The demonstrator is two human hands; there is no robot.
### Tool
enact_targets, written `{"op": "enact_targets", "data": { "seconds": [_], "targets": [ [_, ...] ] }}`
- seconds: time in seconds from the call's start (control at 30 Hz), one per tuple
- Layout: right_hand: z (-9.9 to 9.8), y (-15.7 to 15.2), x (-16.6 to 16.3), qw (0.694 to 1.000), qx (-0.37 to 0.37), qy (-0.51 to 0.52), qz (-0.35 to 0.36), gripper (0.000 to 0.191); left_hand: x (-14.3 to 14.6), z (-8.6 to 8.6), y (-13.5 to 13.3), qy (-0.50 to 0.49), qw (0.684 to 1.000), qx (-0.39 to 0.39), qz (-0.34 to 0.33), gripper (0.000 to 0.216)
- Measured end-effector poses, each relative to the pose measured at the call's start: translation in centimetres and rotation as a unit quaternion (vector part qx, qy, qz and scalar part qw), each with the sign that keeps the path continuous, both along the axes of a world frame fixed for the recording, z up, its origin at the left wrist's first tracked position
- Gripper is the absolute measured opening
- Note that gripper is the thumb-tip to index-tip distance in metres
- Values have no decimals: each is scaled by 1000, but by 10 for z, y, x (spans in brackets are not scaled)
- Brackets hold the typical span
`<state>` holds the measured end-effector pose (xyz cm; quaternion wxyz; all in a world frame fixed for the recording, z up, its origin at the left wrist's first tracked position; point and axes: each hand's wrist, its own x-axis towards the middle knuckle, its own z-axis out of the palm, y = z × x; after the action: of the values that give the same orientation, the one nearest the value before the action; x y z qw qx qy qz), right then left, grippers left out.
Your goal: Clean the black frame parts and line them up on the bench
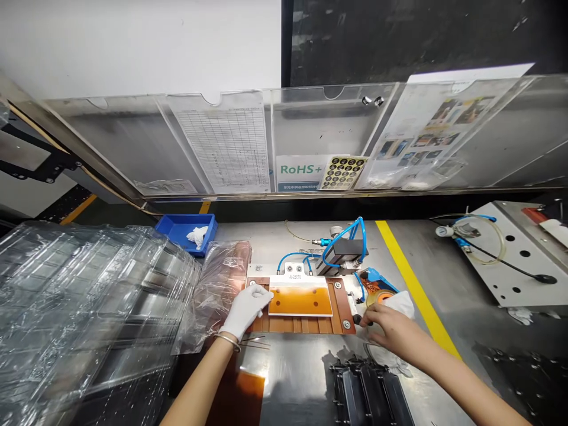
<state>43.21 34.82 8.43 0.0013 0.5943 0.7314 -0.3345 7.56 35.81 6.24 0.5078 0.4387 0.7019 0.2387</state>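
Note:
My left hand [245, 307], in a white glove, has its fingers bent together at the left edge of an orange-faced plate [295, 300]. Whatever is between those fingers, if anything, is hidden. The plate lies below a white bracket marked JJ-250TS [295, 275], over a brown grooved fixture [342, 302]. To the right, my bare right hand [390, 328] has its fingers curled against a small black knob [357, 319] beside the fixture. A roll of tape [379, 297] and a white cloth [402, 305] lie just behind that hand.
Clear plastic trays [97, 307] are stacked at left, near a blue bin [181, 228]. Blue air hoses [339, 239] loop behind the fixture. Black molded parts [368, 390] lie in front. A yellow stripe [417, 284] crosses the table, with a metal box [519, 254] beyond it.

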Motion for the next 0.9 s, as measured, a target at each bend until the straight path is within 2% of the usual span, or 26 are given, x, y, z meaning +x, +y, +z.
{"op": "enact_targets", "data": {
  "seconds": [0.07, 0.17, 0.27, 0.4, 0.47, 0.57, 0.63, 0.7, 0.8, 0.9],
  "targets": [
    [-6, -5, 2, 1000, 22, -6, -12, 20, 1, 3, 0, 8, 1000, -2, -5, 20],
    [-14, -3, 4, 997, 59, -16, -52, 15, 3, 5, -1, 24, 1000, 0, -16, 22],
    [-14, -5, 5, 992, 94, -8, -86, 17, 1, 6, -3, 52, 998, 12, -20, 23],
    [-7, -34, -2, 985, 117, 53, -111, 33, -2, 15, -18, 133, 987, 90, 18, 28],
    [-6, -62, -15, 983, 104, 93, -119, 38, 2, 21, -35, 173, 972, 153, 47, 37],
    [-9, -113, -50, 978, 52, 165, -118, 41, 23, 26, -73, 196, 948, 237, 77, 38],
    [-12, -143, -80, 948, -73, 279, -132, 50, 44, 23, -105, 186, 942, 266, 79, 39],
    [-13, -166, -107, 925, -153, 335, -94, 65, 64, 17, -139, 146, 948, 277, 52, 39],
    [-10, -185, -131, 933, -140, 326, -60, 67, 80, 6, -177, 63, 965, 248, 50, 37],
    [-5, -197, -135, 947, -108, 299, -48, 64, 82, -3, -189, 74, 962, 248, 90, 48]
  ]
}}
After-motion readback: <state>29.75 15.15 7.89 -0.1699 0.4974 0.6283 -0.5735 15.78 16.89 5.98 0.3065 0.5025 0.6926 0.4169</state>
